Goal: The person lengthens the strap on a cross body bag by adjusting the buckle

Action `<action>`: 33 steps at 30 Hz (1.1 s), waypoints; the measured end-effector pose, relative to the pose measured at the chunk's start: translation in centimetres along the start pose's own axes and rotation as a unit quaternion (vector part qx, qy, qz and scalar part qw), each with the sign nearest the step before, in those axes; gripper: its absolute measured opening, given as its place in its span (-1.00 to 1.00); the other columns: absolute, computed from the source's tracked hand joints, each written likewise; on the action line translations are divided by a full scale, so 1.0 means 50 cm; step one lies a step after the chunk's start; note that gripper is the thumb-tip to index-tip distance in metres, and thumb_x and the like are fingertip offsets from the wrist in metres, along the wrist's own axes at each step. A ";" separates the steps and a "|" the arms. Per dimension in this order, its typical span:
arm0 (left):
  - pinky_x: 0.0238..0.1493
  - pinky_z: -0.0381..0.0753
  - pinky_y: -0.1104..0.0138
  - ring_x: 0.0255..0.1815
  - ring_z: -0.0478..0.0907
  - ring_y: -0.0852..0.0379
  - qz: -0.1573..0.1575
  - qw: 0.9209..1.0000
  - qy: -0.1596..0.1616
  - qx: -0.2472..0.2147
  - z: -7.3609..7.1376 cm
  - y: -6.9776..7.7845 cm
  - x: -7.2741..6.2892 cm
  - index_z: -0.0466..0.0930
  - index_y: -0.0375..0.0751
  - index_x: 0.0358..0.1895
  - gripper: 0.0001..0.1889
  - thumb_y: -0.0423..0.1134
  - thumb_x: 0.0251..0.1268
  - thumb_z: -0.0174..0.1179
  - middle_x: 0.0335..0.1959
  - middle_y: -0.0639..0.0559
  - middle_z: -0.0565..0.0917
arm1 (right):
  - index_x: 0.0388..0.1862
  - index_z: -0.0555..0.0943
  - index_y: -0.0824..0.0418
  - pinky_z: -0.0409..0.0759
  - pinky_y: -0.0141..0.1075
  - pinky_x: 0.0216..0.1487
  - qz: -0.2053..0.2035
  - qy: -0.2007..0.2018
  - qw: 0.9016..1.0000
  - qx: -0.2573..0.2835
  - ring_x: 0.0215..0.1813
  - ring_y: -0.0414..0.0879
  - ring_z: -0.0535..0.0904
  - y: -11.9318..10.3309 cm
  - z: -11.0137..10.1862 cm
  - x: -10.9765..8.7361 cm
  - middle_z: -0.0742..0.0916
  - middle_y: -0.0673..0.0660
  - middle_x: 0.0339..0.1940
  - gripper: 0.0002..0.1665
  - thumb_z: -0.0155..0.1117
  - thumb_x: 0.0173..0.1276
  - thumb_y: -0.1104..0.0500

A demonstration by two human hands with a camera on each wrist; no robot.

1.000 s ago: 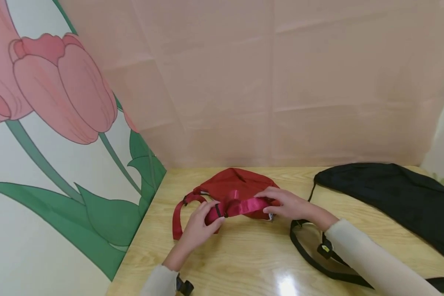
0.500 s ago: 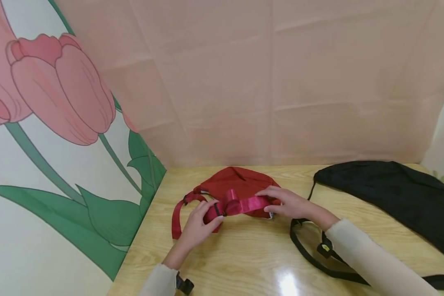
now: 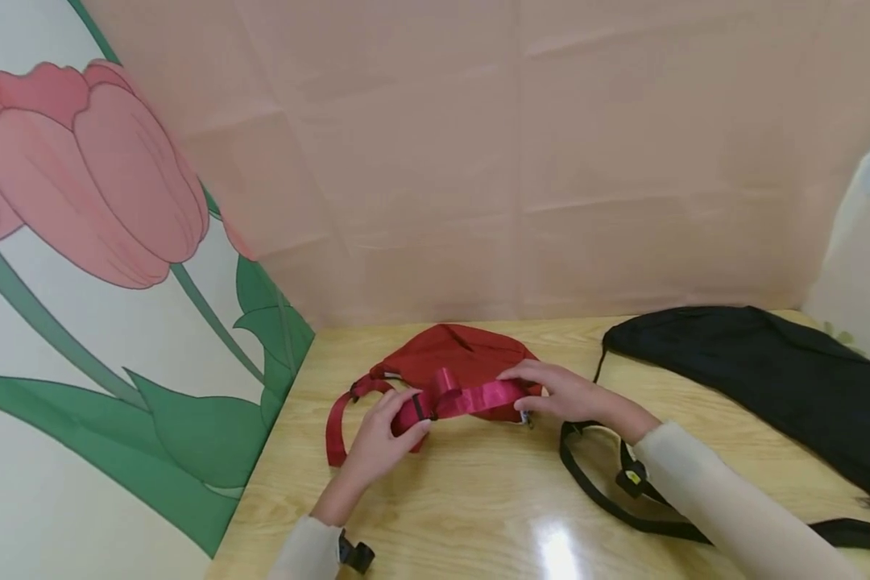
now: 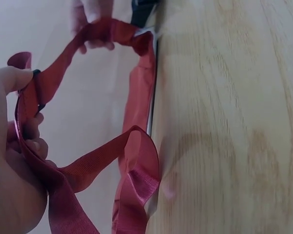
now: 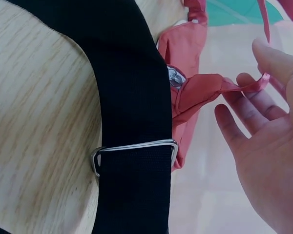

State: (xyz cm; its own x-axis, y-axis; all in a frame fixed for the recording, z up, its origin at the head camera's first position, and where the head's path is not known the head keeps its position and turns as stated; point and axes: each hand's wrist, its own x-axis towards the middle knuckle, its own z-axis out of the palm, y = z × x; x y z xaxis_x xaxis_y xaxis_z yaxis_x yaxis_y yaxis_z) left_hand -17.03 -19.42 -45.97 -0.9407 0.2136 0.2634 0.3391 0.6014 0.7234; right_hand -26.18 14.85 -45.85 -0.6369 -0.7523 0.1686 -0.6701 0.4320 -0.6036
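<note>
Barely anything moved since the earlier frame: head view swung slightly, so everything sits a bit further left, hands holding about the same place against the bag. Left hand (image 3: pixel 377 441) curled, thumb and fingers pinching the red strap (image 3: pixel 482 397) right at its black slider (image 4: pixel 39 90). Right hand (image 3: pixel 569 396) has the strap between thumb and fingers nearer the bag's end; grip looks light, some fingers fairly straight. Strap spans between the hands, a loose loop standing up midway. For handling this stretch well: hold the slider steady with the left, draw webbing through evenly with the right, keep it flat; the loop and folds below the left hand look likeliest to twist or jam. Red bag (image 3: pixel 471 350) lies on the desk (image 3: pixel 478 507), just behind the strap, zip pull (image 5: pixel 175 77) by its end. Another part of the strap curves on the desk left of the bag. To the right, black strap (image 5: pixel 134 92) with metal adjuster (image 5: pixel 136 145) loops near the right forearm, black bag (image 3: pixel 754 379) beyond. Pink cloth (image 3: pixel 406 161) behind, tulip mural (image 3: pixel 80 177) at left.
</note>
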 end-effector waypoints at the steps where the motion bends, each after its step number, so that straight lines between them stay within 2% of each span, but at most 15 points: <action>1: -0.25 0.60 0.35 -0.15 0.51 0.13 0.001 1.000 0.000 0.000 -0.001 0.001 0.000 0.56 0.09 0.27 -0.52 0.04 0.32 0.36 -0.04 0.14 0.57 | 0.38 0.51 0.02 0.52 0.00 0.21 0.003 0.000 1.000 0.003 0.21 -0.06 0.50 -0.001 -0.001 -0.001 0.60 0.03 0.25 -0.46 0.29 0.47 -0.03; 7: -0.21 0.60 0.34 -0.12 0.52 0.12 0.004 1.000 -0.002 0.002 -0.004 0.001 0.001 0.57 0.03 0.26 -0.53 -0.01 0.32 0.37 0.01 0.12 0.58 | 0.36 0.52 0.02 0.53 0.05 0.14 0.012 0.001 1.000 0.011 0.11 -0.07 0.50 -0.003 0.002 -0.007 0.61 0.03 0.22 -0.48 0.30 0.46 0.01; 14: -0.21 0.59 0.34 -0.11 0.51 0.15 -0.002 1.000 -0.004 0.014 -0.003 -0.003 0.004 0.57 0.09 0.26 -0.53 0.01 0.31 0.37 0.01 0.15 0.59 | 0.38 0.51 0.02 0.53 0.06 0.11 0.013 -0.003 1.000 0.010 0.08 -0.07 0.51 -0.004 0.001 -0.010 0.61 0.03 0.20 -0.47 0.28 0.47 -0.01; 25: -0.22 0.60 0.32 -0.12 0.52 0.12 -0.003 1.000 -0.006 0.010 0.000 0.006 0.010 0.55 0.06 0.27 -0.52 0.02 0.33 0.35 0.02 0.09 0.59 | 0.38 0.51 0.02 0.51 -0.09 0.09 0.024 0.001 1.000 -0.010 0.03 -0.12 0.50 0.001 -0.009 -0.018 0.60 0.00 0.15 -0.49 0.28 0.49 0.02; 30: -0.23 0.60 0.32 -0.13 0.52 0.12 0.000 1.000 -0.003 0.008 0.001 0.006 0.012 0.55 0.06 0.27 -0.52 0.02 0.32 0.35 0.02 0.09 0.59 | 0.37 0.51 0.02 0.52 -0.08 0.09 0.026 0.005 1.000 -0.012 0.04 -0.11 0.51 0.004 -0.009 -0.021 0.61 0.01 0.16 -0.49 0.31 0.47 0.09; 33: -0.23 0.60 0.33 -0.13 0.52 0.12 0.004 1.000 -0.002 0.010 0.001 0.005 0.013 0.56 0.05 0.26 -0.52 0.01 0.32 0.36 0.01 0.10 0.60 | 0.38 0.51 0.02 0.53 -0.07 0.10 0.025 0.004 1.000 -0.007 0.05 -0.10 0.51 0.004 -0.011 -0.022 0.60 0.01 0.16 -0.48 0.30 0.47 0.06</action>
State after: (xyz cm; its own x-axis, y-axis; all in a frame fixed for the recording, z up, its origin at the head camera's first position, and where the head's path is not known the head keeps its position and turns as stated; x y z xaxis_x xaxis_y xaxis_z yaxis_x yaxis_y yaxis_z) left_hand -17.56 -19.09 -45.68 -0.9382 0.2210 0.2662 0.3459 0.6145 0.7091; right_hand -25.85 16.02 -45.75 -0.6724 -0.7257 0.1459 -0.6432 0.4752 -0.6004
